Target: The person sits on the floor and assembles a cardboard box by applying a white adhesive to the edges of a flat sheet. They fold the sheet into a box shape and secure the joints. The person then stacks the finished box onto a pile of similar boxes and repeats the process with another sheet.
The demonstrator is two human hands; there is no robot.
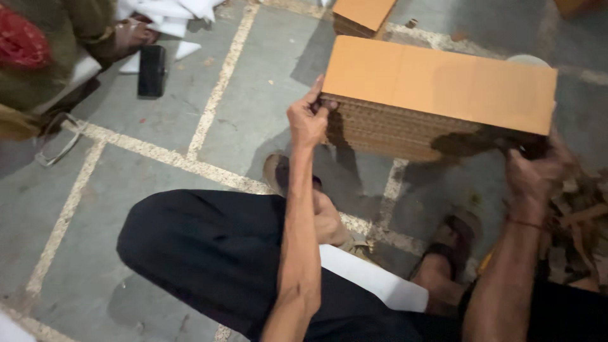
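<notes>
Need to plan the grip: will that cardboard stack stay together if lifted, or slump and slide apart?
The cardboard stack is many separate sheets, so it likely shears or fans unless squeezed. Both the left hand and right hand clamp its ends, which suggests it needs that. Each sheet looks corrugated, so probably stiff and fairly light.

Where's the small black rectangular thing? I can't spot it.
In the head view's upper left, the black rectangular thing lies on the grey floor, beside white paper scraps.
</notes>
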